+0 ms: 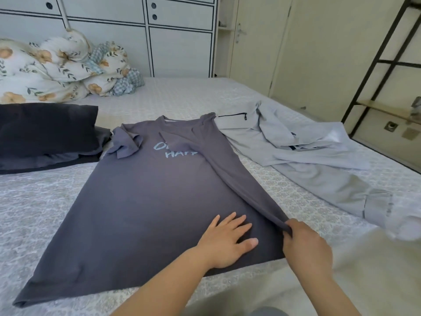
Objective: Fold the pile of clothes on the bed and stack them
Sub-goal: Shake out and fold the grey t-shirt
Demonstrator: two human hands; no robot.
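A dark grey T-shirt (145,197) with pale blue lettering lies spread front-up across the bed (41,201). Its right side is folded inward in a long strip, and its left sleeve is folded onto the chest. My left hand (227,240) presses flat on the shirt near the hem, fingers straight. My right hand (305,245) pinches the lower corner of the folded right edge. To the right, a crumpled light grey jacket (303,153) lies on the bed.
Folded dark navy clothes (45,133) sit at the left on the bed. A floral quilt (59,67) is bunched at the back left before white cabinets (141,30). A black metal shelf (385,65) stands at the right.
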